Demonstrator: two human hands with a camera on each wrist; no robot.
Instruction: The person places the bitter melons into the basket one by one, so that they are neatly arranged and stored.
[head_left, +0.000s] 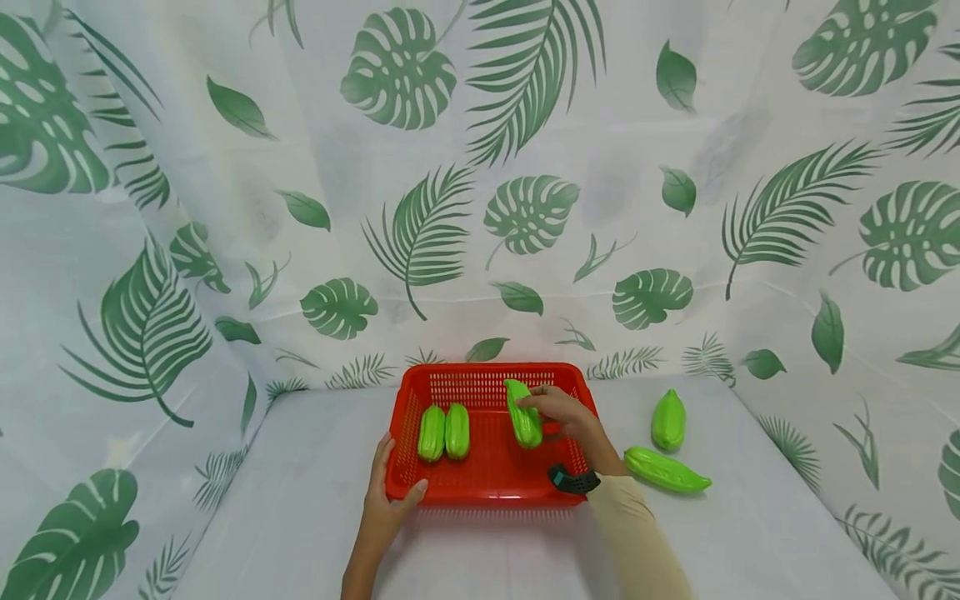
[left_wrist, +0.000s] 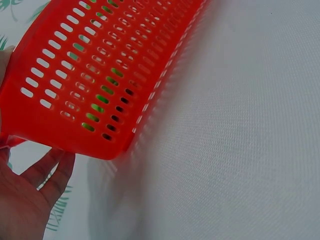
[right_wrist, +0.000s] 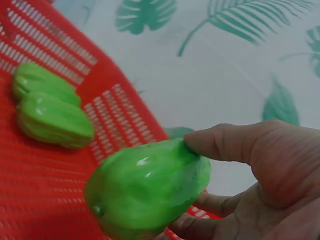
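Observation:
In the head view a red plastic basket point(head_left: 480, 493) with slotted walls stands on the table. My left hand point(head_left: 387, 510) grips its front left corner, thumb on the rim and fingers along the outer side. Inside the basket my right hand point(head_left: 570, 421) holds a glossy green ridged fruit point(head_left: 527, 425), pinched between thumb and fingers above the floor. The right wrist view shows this fruit point(right_wrist: 142, 190) tilted, its blunt end facing away from the palm. Two similar fruits point(head_left: 431, 433) lie side by side in the basket's left half.
Two more green fruits lie on the white table point(head_left: 757, 517) right of the basket: one lengthwise point(head_left: 668, 421), one slanted point(head_left: 666, 470) near the right forearm. A white curtain with green leaf prints point(head_left: 480, 250) hangs behind and at both sides. A dark wristband point(head_left: 573, 481) sits on the right wrist.

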